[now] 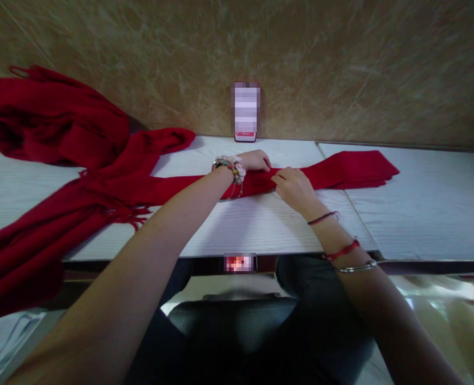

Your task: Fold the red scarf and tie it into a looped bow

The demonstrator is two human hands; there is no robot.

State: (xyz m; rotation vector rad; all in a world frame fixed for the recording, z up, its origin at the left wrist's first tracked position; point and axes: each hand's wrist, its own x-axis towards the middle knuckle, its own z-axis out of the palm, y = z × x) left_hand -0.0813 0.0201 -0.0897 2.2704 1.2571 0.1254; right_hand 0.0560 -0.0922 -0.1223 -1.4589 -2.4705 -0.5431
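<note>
A long red scarf [341, 170] lies across the white table [245, 224], its folded end reaching right. My left hand [256, 159] rests on the scarf's far edge, fingers curled over the cloth. My right hand [293, 186] sits just right of it on the near edge, fingers closed on a fold of the same scarf. Beaded bracelets ring my left wrist, and thread and metal bands ring my right. The scarf's fringed end [132, 214] hangs toward the left.
More red scarves are heaped at the far left [48, 117] and drape over the table's front-left edge [16, 256]. A phone [245, 112] leans upright against the brown wall. A second white tabletop [429, 198] adjoins on the right.
</note>
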